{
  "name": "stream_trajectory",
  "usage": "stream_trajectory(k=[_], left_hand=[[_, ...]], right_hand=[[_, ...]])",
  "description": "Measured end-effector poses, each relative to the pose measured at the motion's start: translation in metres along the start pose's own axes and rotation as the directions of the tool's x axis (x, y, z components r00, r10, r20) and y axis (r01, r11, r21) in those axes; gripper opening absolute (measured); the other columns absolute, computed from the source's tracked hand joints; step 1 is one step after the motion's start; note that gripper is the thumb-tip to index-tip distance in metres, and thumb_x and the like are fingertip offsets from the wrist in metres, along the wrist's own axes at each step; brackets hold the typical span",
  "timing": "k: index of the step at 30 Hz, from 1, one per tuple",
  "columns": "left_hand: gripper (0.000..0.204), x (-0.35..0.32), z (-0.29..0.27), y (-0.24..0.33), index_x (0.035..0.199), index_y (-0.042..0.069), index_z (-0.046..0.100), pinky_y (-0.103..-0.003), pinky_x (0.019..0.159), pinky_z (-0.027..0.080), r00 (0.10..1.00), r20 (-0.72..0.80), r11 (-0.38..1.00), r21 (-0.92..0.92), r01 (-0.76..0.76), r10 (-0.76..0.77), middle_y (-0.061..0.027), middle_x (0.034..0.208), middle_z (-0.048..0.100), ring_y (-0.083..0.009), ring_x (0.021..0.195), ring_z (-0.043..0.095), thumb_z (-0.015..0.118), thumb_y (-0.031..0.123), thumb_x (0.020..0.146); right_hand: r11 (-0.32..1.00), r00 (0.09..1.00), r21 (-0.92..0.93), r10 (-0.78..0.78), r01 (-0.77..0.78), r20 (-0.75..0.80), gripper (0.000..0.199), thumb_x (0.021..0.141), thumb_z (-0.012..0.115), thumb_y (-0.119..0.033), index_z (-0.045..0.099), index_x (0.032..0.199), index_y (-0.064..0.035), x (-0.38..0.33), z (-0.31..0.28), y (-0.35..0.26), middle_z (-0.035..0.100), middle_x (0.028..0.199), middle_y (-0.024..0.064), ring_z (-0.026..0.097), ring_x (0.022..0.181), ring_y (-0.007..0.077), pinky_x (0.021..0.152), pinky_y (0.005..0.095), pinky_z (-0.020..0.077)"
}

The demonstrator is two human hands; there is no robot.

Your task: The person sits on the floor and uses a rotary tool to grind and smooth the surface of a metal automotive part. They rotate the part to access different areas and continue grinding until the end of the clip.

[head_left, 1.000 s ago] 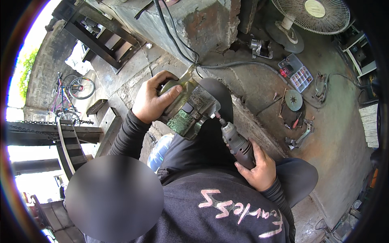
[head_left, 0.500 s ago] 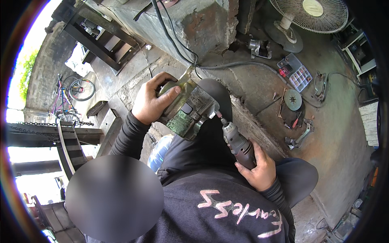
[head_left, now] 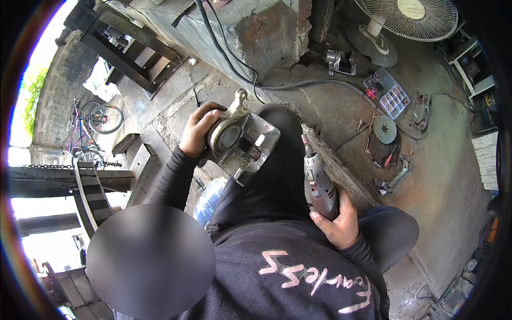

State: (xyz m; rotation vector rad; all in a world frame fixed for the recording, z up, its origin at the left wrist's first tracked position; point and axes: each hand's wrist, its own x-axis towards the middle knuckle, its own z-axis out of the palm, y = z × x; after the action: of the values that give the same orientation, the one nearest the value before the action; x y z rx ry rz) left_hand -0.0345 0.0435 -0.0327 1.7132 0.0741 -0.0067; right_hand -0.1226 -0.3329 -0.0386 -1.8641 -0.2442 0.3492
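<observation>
My left hand [head_left: 202,130] is wrapped round a metal brake caliper [head_left: 256,141], thumb on top, above my left thigh. The caliper's round bore faces up, and a lug with a hole juts out at its far end. In my right hand [head_left: 340,221] is a grey rotary tool [head_left: 321,189], gripped by its rear body and pointing away from me. A small pinkish grinding bit [head_left: 305,138] sits in its tip, apart from the caliper to its right.
On the floor at right lie a compartment box [head_left: 393,101] of small parts, a round disc [head_left: 384,129], a red-handled tool [head_left: 390,157] and metal brackets [head_left: 394,181]. Another caliper-like part [head_left: 340,61] lies farther off, near a fan [head_left: 408,18]. A thick cable [head_left: 314,82] crosses the floor.
My left hand has turned the caliper over so its bore shows. The rotary tool has swung more upright, and its bit has come away from the caliper.
</observation>
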Motion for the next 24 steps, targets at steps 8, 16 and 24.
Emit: stream_trajectory(k=[8, 16, 24], left_hand=[[0.043, -0.010, 0.011, -0.054, 0.118, -0.002, 0.058, -0.036, 0.087, 0.056, 0.975, 0.011, 0.759, -0.626, 0.179, -0.221, -0.0161, 0.106, 0.068, -0.0228, 0.094, 0.068, 0.048, 0.037, 0.101], [0.044, -0.020, 0.019, -0.049, 0.116, -0.002, 0.059, -0.037, 0.086, 0.058, 0.943, -0.025, 0.642, -0.738, 0.206, -0.332, -0.0175, 0.106, 0.069, -0.0253, 0.092, 0.069, 0.048, 0.038, 0.102], [0.051, -0.054, 0.047, -0.025, 0.122, -0.004, 0.059, -0.038, 0.085, 0.058, 0.886, -0.113, 0.586, -0.787, 0.196, -0.449, -0.0165, 0.109, 0.069, -0.0247, 0.094, 0.070, 0.042, 0.040, 0.104]], right_hand=[[0.996, 1.000, 0.089, -0.014, 0.012, 0.012, 0.063, 0.081, 0.076, -0.024, 0.047, 0.129, 0.0060, 0.007, 0.004, 0.002, 0.063, 0.108, 0.0191, 0.063, 0.097, 0.0257, 0.090, 0.0377, 0.0499], [0.996, 1.000, 0.085, -0.004, 0.003, 0.012, 0.065, 0.081, 0.078, -0.026, 0.048, 0.128, 0.0065, 0.008, 0.005, 0.002, 0.064, 0.108, 0.0181, 0.063, 0.098, 0.0244, 0.090, 0.0379, 0.0502], [0.995, 0.999, 0.095, 0.020, -0.017, -0.040, 0.066, 0.080, 0.078, -0.026, 0.048, 0.130, 0.0063, 0.000, 0.002, 0.003, 0.064, 0.110, 0.0175, 0.063, 0.100, 0.0243, 0.091, 0.0378, 0.0498]])
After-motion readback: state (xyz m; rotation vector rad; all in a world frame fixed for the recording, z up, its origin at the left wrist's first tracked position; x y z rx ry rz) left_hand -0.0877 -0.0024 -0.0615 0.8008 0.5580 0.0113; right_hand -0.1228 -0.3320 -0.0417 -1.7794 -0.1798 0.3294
